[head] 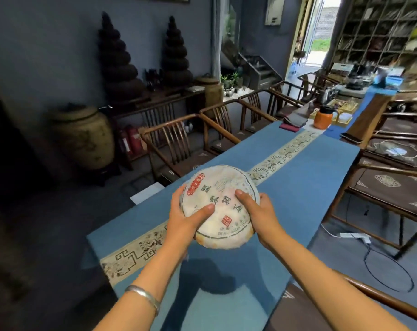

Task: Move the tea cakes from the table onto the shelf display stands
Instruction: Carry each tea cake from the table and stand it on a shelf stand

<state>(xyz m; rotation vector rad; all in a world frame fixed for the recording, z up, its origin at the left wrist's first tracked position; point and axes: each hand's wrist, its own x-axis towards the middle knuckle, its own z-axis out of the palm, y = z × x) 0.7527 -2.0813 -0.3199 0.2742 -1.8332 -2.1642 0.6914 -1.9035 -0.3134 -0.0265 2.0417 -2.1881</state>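
Note:
A large round tea cake [220,199], wrapped in white paper with green characters and red seals, is held above the blue table [305,187]. My left hand [186,218] grips its left edge, thumb lying across the top face. My right hand [256,212] grips the right edge, thumb also on top. The cake's underside and the fingers beneath it are hidden. A tall shelf [381,29] of square compartments stands at the far right.
Wooden armchairs [183,139] line the table's left side and more stand on the right [391,187]. An orange jug [323,117] and folded cloths sit at the table's far end. Large jars [83,134] and dark stacked tea towers [118,60] stand by the left wall.

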